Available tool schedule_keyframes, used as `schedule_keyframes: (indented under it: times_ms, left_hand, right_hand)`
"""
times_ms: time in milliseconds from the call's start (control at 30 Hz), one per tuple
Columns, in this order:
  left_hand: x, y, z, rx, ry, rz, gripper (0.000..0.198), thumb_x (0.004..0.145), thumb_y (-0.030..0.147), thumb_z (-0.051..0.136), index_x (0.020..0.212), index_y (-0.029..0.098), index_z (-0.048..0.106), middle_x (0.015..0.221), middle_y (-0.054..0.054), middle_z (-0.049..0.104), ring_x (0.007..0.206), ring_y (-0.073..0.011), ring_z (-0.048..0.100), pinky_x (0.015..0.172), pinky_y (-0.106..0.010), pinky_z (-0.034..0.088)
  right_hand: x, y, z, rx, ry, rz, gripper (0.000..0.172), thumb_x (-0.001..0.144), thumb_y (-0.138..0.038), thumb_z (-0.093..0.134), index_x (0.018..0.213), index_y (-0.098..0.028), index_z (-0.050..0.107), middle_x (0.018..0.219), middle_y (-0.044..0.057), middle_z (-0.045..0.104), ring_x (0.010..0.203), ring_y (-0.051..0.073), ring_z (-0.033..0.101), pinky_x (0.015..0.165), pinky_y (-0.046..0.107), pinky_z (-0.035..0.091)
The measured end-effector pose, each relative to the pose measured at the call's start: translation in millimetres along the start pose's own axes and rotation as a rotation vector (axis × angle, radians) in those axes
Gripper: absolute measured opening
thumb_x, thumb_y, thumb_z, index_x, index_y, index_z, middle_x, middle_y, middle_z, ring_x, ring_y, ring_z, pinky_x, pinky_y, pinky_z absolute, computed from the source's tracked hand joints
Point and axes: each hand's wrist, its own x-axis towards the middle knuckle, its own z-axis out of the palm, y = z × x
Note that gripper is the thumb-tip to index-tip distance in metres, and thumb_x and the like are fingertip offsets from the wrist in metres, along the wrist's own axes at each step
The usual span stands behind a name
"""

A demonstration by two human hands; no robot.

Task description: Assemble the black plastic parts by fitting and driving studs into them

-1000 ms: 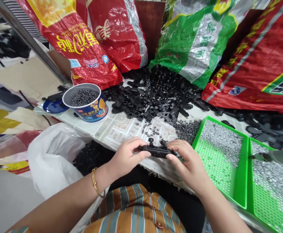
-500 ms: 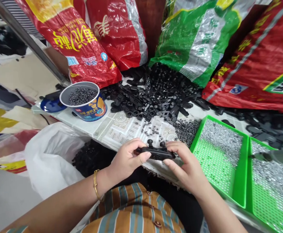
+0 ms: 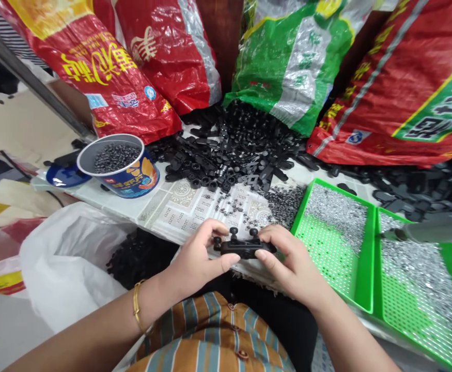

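Between both hands, just over the table's front edge, is a black plastic part (image 3: 245, 249) with round knobs standing up along its top. My left hand (image 3: 200, 258) grips its left end, thumb on the near side and fingers behind. The right end is pinched between the thumb and fingers of my right hand (image 3: 291, 261). Small black pieces (image 3: 229, 204) are scattered on the patterned table cover (image 3: 179, 212) beyond the hands. Behind them lies a heap of larger black parts (image 3: 233, 150).
At the left stands a blue tub (image 3: 133, 178) of small black pieces. Green trays (image 3: 370, 258) with silvery pieces lie at the right, a grey tool (image 3: 435, 231) over one. Red sacks (image 3: 164, 57) and a green sack (image 3: 276, 67) line the back. A white bag (image 3: 63, 263) hangs lower left.
The view has shifted, so the table things sit further left. The black part is more level between my hands, and a knob at its left end now shows. Both hands keep their hold.
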Motion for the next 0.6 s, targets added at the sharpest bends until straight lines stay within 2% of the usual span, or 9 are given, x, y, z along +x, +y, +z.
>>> schedule_keyframes:
  times_ms: [67, 167, 233, 333, 400, 433, 467, 500, 600]
  left_hand:
    - [3, 10, -2.0, 0.110, -0.080, 0.034, 0.033, 0.072, 0.029, 0.061, 0.102, 0.022, 0.049, 0.093, -0.001, 0.054, 0.087, -0.0155, 0.051, 0.078, -0.027, 0.039]
    - [13, 25, -3.4, 0.258, -0.309, 0.072, 0.009, 0.074, 0.025, 0.054, 0.081, 0.020, 0.057, 0.079, 0.001, 0.054, 0.076, -0.0141, 0.050, 0.068, -0.025, 0.037]
    - [19, 31, -1.6, 0.295, -0.407, 0.049, 0.008, 0.074, 0.026, 0.053, 0.071, 0.019, 0.055, 0.071, 0.002, 0.051, 0.069, -0.0126, 0.048, 0.061, -0.023, 0.035]
    - [26, 34, 5.5, 0.306, -0.486, 0.007, 0.013, 0.072, 0.027, 0.053, 0.063, 0.018, 0.049, 0.064, 0.004, 0.046, 0.062, -0.0108, 0.043, 0.055, -0.022, 0.031]
    - [29, 33, 12.0, 0.280, -0.480, -0.023, 0.015, 0.070, 0.027, 0.054, 0.060, 0.018, 0.046, 0.061, 0.005, 0.044, 0.060, -0.0104, 0.041, 0.054, -0.022, 0.029]
    - [30, 33, 15.7, 0.240, -0.468, -0.058, 0.015, 0.070, 0.027, 0.054, 0.061, 0.018, 0.046, 0.060, 0.005, 0.043, 0.059, -0.0103, 0.041, 0.054, -0.022, 0.029]
    - [30, 32, 19.5, 0.178, -0.449, -0.108, 0.015, 0.070, 0.028, 0.054, 0.062, 0.018, 0.046, 0.059, 0.005, 0.043, 0.058, -0.0102, 0.041, 0.053, -0.022, 0.030]
    - [30, 31, 23.5, 0.094, -0.428, -0.172, 0.015, 0.071, 0.029, 0.053, 0.063, 0.018, 0.046, 0.058, 0.005, 0.043, 0.057, -0.0100, 0.041, 0.053, -0.022, 0.030]
    - [28, 26, 36.9, -0.206, -0.358, -0.366, 0.018, 0.072, 0.033, 0.053, 0.067, 0.018, 0.045, 0.059, 0.005, 0.046, 0.055, -0.0095, 0.044, 0.054, -0.022, 0.033]
  right_hand:
    - [-1, -3, -4, -0.024, -0.041, -0.026, 0.012, 0.082, -0.030, 0.049, 0.082, -0.019, 0.052, 0.080, 0.005, 0.056, 0.078, 0.017, 0.049, 0.071, 0.034, 0.039]
    - [-1, -6, -10, -0.071, -0.095, -0.043, 0.013, 0.081, -0.032, 0.051, 0.082, -0.019, 0.053, 0.078, 0.004, 0.058, 0.077, 0.018, 0.049, 0.073, 0.035, 0.039]
    - [-2, -8, -14, -0.099, -0.107, -0.035, 0.014, 0.080, -0.033, 0.053, 0.082, -0.019, 0.054, 0.077, 0.004, 0.058, 0.076, 0.018, 0.050, 0.072, 0.035, 0.040]
    - [-5, -8, -17, -0.107, -0.122, -0.033, 0.015, 0.078, -0.034, 0.054, 0.081, -0.019, 0.055, 0.076, 0.003, 0.059, 0.075, 0.018, 0.051, 0.071, 0.035, 0.041]
    - [-10, -8, -19, -0.087, -0.103, -0.049, 0.014, 0.078, -0.033, 0.055, 0.082, -0.019, 0.056, 0.079, 0.003, 0.060, 0.076, 0.018, 0.052, 0.074, 0.035, 0.042]
    - [-14, -8, -21, -0.083, -0.054, -0.048, 0.014, 0.078, -0.033, 0.055, 0.085, -0.020, 0.056, 0.084, 0.003, 0.060, 0.081, 0.018, 0.053, 0.076, 0.036, 0.043]
    - [-20, -7, -25, -0.099, 0.053, -0.036, 0.016, 0.078, -0.032, 0.056, 0.089, -0.021, 0.057, 0.091, 0.004, 0.060, 0.088, 0.019, 0.053, 0.080, 0.037, 0.043]
    - [-26, -4, -30, -0.135, 0.220, -0.015, 0.020, 0.078, -0.031, 0.057, 0.095, -0.023, 0.056, 0.100, 0.005, 0.057, 0.096, 0.020, 0.052, 0.085, 0.038, 0.041]
    - [-49, 12, -60, -0.296, 0.959, 0.104, 0.040, 0.077, -0.028, 0.058, 0.115, -0.026, 0.046, 0.117, 0.007, 0.046, 0.109, 0.022, 0.046, 0.092, 0.044, 0.038]
